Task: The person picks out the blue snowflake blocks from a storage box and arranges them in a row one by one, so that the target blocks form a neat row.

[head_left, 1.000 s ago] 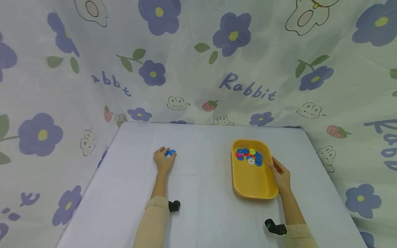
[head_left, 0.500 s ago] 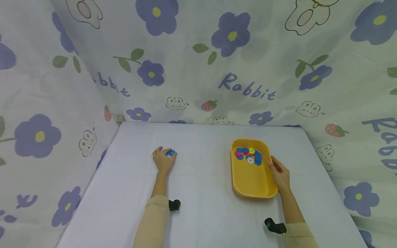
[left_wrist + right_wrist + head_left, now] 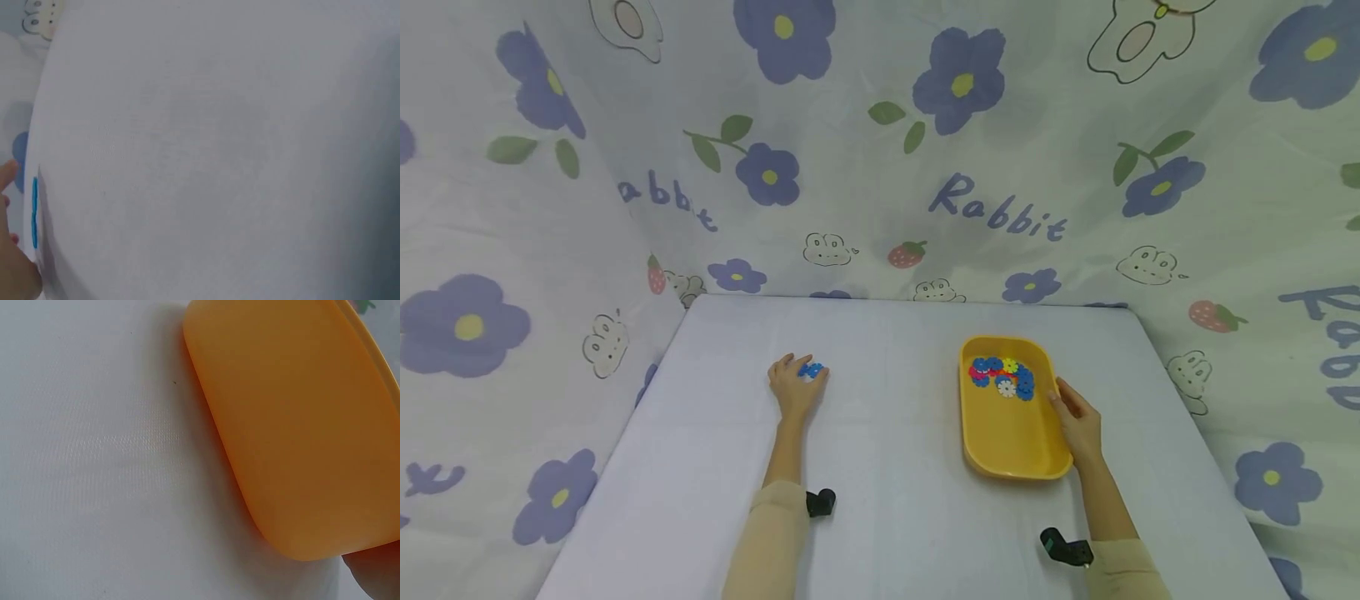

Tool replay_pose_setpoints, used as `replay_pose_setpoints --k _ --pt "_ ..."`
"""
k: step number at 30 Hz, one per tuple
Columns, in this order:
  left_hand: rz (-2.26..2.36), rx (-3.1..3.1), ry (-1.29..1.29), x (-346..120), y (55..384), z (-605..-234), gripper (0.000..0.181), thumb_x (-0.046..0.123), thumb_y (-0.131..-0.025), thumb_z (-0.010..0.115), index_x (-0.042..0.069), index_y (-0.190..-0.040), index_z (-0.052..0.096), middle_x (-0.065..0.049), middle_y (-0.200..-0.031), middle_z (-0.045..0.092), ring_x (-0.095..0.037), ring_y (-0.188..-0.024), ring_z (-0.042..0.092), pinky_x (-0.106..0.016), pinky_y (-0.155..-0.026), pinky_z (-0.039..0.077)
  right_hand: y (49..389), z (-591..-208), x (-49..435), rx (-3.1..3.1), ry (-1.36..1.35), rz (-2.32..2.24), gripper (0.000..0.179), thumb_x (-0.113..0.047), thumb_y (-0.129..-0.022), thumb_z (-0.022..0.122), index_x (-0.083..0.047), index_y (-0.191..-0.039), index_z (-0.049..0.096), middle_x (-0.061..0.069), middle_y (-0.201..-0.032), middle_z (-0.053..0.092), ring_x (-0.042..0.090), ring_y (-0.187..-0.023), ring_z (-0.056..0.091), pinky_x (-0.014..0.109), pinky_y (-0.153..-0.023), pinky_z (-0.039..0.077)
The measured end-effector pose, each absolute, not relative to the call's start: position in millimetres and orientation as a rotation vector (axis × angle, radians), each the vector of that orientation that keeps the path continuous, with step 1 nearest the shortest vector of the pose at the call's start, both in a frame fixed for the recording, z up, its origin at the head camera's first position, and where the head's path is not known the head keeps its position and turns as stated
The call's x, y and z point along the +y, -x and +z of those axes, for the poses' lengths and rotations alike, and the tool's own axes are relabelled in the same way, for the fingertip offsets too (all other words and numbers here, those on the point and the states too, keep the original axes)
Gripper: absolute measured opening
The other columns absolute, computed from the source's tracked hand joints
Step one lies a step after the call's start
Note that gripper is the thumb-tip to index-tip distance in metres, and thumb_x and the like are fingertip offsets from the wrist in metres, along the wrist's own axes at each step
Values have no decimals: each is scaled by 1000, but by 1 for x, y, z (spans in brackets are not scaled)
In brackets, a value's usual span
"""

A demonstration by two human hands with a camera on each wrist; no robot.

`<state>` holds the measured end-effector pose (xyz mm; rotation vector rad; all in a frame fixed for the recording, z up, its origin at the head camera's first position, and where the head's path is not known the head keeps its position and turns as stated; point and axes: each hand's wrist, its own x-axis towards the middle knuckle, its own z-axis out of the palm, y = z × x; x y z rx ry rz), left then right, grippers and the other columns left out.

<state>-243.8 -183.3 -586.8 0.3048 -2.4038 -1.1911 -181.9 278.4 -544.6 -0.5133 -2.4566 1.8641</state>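
Note:
Toward the left of the table, my left hand (image 3: 795, 387) holds a blue flower-shaped building disc (image 3: 816, 369) between thumb and fingers. Seen from the left wrist, that blue disc (image 3: 34, 212) is nearly edge-on, beside the finger and thumb at the frame's left border. A white patch shows under the blue in the head view. On the right, my right hand (image 3: 1078, 425) grips the right wall of a yellow tray (image 3: 1011, 446), thumb over the rim. Several flower-shaped discs (image 3: 1024, 383) in blue, white, yellow and red lie in the tray's far half.
A white cloth covers the table (image 3: 880, 467). Patterned curtains (image 3: 880, 167) with flowers and rabbits rise behind it and at both sides. Small black camera mounts sit at both wrists. The tray's outer wall (image 3: 294, 425) fills much of the right wrist view.
The fingers of my left hand shift only slightly around the blue disc. My right hand and the yellow tray stay in place; the head view sways a little.

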Motion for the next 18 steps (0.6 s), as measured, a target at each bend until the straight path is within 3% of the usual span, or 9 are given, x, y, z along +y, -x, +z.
replay_pose_setpoints --k 7,10,14,18 --pt "-1244 -2292 -176 -160 233 -576 42 17 -73 80 -3 -107 66 -28 -125 50 -40 -121 32 -58 -99 24 179 -550 281 -2455 480 1862 62 -44 -93 51 -14 -145 36 9 -150 33 26 -136 33 14 -99 36" --pt "-1322 -2273 -59 -139 227 -567 40 13 -75 78 -5 -108 65 -26 -118 55 -39 -115 40 -56 -96 31 178 -551 282 -2449 475 1871 61 -44 -94 51 -14 -145 36 8 -150 33 25 -136 32 15 -100 35" --pt "-1399 -2265 135 -103 220 -555 35 11 -77 76 -5 -106 66 -24 -101 65 -40 -96 55 -54 -81 45 178 -553 283 -2445 476 1870 61 -43 -94 51 -14 -145 37 7 -150 33 24 -136 33 16 -101 35" --pt "-1468 -2235 358 -61 216 -546 33 11 -76 77 -6 -103 67 -22 -91 67 -39 -81 61 -51 -66 50 178 -555 284 -2446 478 1862 60 -43 -94 52 -13 -144 38 8 -150 34 25 -135 33 17 -101 36"
